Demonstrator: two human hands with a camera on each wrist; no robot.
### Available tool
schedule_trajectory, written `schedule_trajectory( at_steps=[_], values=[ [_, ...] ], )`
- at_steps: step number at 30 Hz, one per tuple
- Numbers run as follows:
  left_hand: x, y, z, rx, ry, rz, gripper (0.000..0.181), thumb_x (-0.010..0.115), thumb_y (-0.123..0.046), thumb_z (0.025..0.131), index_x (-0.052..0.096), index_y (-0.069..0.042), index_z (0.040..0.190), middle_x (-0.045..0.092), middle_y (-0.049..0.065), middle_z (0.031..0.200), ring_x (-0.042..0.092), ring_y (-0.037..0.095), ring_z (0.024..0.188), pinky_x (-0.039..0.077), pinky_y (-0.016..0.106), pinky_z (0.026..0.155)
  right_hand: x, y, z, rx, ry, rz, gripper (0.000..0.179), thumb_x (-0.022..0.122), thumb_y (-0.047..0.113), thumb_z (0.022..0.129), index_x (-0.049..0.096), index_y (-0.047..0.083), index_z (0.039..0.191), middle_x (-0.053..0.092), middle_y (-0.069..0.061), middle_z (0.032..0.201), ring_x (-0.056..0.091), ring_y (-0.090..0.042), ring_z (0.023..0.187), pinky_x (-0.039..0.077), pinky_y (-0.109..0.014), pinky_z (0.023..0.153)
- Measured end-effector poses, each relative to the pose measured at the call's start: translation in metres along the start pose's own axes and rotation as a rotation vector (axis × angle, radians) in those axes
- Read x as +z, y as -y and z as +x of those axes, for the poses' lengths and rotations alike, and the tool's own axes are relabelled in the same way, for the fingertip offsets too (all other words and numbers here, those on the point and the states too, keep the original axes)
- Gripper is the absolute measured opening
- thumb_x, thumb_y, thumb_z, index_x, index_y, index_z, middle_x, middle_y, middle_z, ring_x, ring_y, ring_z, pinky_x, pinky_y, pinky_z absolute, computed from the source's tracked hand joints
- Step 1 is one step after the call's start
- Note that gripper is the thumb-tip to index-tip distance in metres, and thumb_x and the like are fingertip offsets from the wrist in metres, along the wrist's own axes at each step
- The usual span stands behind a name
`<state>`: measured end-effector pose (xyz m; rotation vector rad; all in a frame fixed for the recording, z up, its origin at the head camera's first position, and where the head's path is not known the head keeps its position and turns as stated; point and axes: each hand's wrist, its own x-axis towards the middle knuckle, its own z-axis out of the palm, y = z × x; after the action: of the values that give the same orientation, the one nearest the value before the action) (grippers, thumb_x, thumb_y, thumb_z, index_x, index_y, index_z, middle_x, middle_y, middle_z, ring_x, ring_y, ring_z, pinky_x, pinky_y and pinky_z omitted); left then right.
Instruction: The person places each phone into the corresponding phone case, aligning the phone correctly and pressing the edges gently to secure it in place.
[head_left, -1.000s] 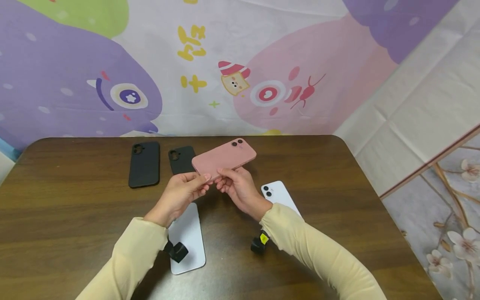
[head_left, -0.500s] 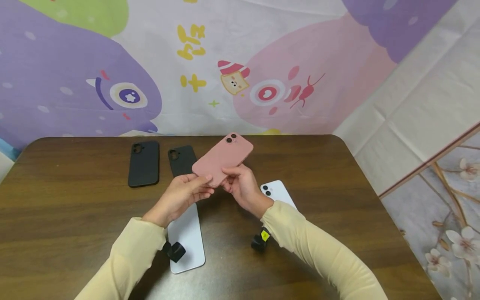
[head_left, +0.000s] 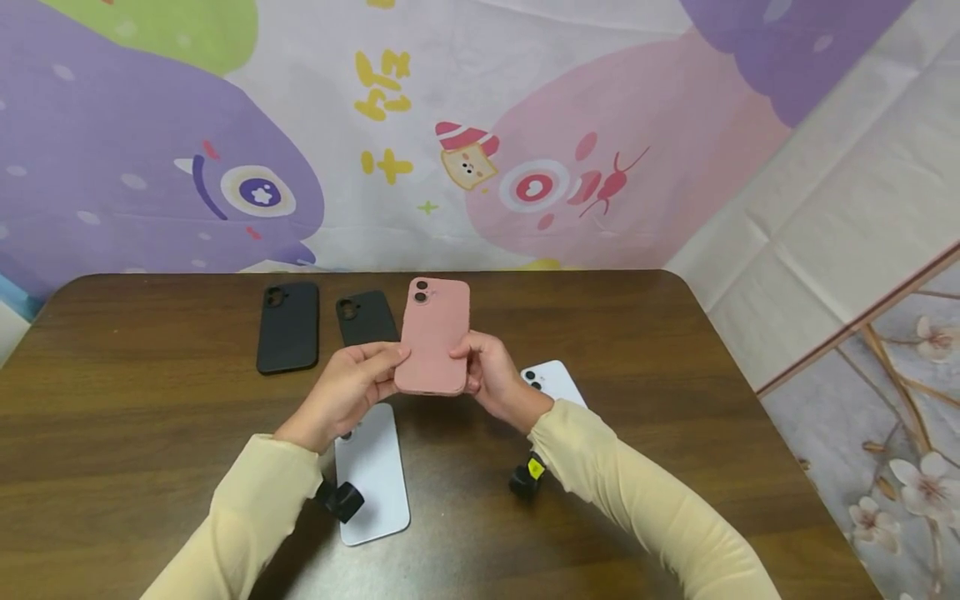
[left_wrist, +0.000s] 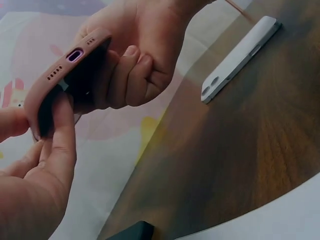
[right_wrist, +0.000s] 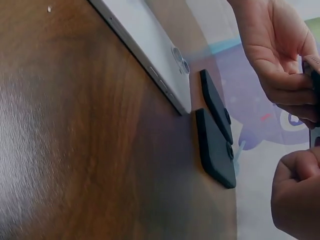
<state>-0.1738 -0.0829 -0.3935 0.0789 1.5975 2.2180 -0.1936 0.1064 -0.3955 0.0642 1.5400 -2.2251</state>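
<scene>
Both hands hold a phone in a pink case (head_left: 435,333) above the table, its back and two camera lenses toward the head camera. My left hand (head_left: 341,387) pinches its lower left edge, with the thumb on the back. At the lower right edge my right hand (head_left: 498,377) grips it the same way. In the left wrist view the pink case's bottom edge (left_wrist: 65,66) shows a charging port cutout, and fingers press against the dark screen side. A white phone (head_left: 378,492) lies below my left wrist. Another white phone (head_left: 557,379) lies beyond my right wrist, partly hidden.
Two black phone cases lie at the back left: one at the far left (head_left: 288,329), the other (head_left: 366,318) partly behind the left hand. The brown wooden table (head_left: 675,433) meets a printed cloth (head_left: 420,233). Small black cameras (head_left: 345,502) hang at both wrists.
The pink phone has turned from slanting rightward to nearly upright, its camera end swinging left. Both hands have kept hold, the left shifting to the left edge and the right to the right edge.
</scene>
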Motion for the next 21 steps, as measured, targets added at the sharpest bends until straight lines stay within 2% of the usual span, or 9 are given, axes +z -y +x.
schedule_trajectory(
  at_steps=[3, 5, 6, 10, 12, 16, 21],
  values=[
    [0.0008, 0.0028, -0.0003, 0.025, -0.016, -0.007, 0.01, 0.055, -0.012, 0.095, 0.065, -0.013, 0.093, 0.07, -0.006, 0.086, 0.067, 0.006, 0.081, 0.056, 0.021, 0.077, -0.0003, 0.0027, -0.0001, 0.022, 0.025, -0.019, 0.013, 0.035, 0.016, 0.09, 0.047, 0.011, 0.089, 0.058, 0.007, 0.065, 0.052, -0.002, 0.05, 0.044, -0.017, 0.047],
    [0.0021, 0.0049, 0.0, 0.035, -0.038, -0.012, 0.01, 0.056, -0.012, 0.094, 0.065, -0.011, 0.096, 0.07, -0.007, 0.086, 0.066, 0.006, 0.081, 0.056, 0.021, 0.077, 0.0004, 0.0039, -0.0008, 0.021, 0.031, -0.029, 0.018, 0.035, 0.022, 0.094, 0.047, 0.01, 0.101, 0.061, 0.005, 0.077, 0.058, -0.005, 0.06, 0.047, -0.02, 0.052],
    [0.0029, 0.006, 0.0003, 0.036, -0.053, -0.013, 0.011, 0.056, -0.012, 0.094, 0.064, -0.008, 0.099, 0.07, -0.007, 0.086, 0.066, 0.006, 0.081, 0.056, 0.021, 0.077, 0.0008, 0.0041, -0.0013, 0.013, 0.03, -0.032, 0.02, 0.035, 0.023, 0.095, 0.047, 0.01, 0.103, 0.06, 0.004, 0.079, 0.06, -0.007, 0.065, 0.048, -0.022, 0.054],
    [0.0046, 0.0087, 0.001, 0.026, -0.106, -0.027, 0.032, 0.057, -0.012, 0.094, 0.053, 0.009, 0.118, 0.069, -0.007, 0.086, 0.066, 0.005, 0.082, 0.056, 0.02, 0.078, -0.0011, 0.0016, -0.0021, -0.065, 0.013, -0.067, 0.022, 0.042, 0.019, 0.095, 0.051, 0.002, 0.105, 0.056, 0.002, 0.076, 0.051, -0.009, 0.059, 0.041, -0.022, 0.051],
    [0.0048, 0.0088, 0.001, 0.021, -0.119, -0.037, 0.042, 0.057, -0.01, 0.093, 0.045, 0.015, 0.125, 0.068, -0.007, 0.087, 0.066, 0.004, 0.083, 0.055, 0.019, 0.079, -0.0025, 0.0011, -0.003, -0.104, 0.016, -0.086, 0.026, 0.046, 0.016, 0.095, 0.053, -0.004, 0.108, 0.057, 0.002, 0.076, 0.052, -0.007, 0.061, 0.044, -0.02, 0.054],
    [0.0043, 0.0071, 0.0001, 0.023, -0.089, -0.04, 0.051, 0.055, -0.004, 0.092, 0.034, 0.015, 0.134, 0.067, -0.008, 0.093, 0.065, 0.002, 0.088, 0.053, 0.017, 0.084, -0.0041, 0.0033, -0.0025, -0.11, 0.004, -0.115, 0.035, 0.047, 0.012, 0.095, 0.051, -0.013, 0.12, 0.06, 0.003, 0.076, 0.053, -0.006, 0.062, 0.046, -0.018, 0.057],
    [0.0028, 0.0042, -0.0011, 0.033, -0.03, -0.033, 0.058, 0.055, -0.001, 0.091, 0.027, 0.013, 0.139, 0.064, -0.006, 0.103, 0.063, 0.003, 0.096, 0.051, 0.017, 0.088, -0.0055, 0.008, 0.0004, -0.057, -0.014, -0.12, 0.037, 0.043, 0.01, 0.098, 0.046, -0.014, 0.126, 0.062, 0.004, 0.074, 0.053, -0.005, 0.06, 0.047, -0.017, 0.056]
  ],
)
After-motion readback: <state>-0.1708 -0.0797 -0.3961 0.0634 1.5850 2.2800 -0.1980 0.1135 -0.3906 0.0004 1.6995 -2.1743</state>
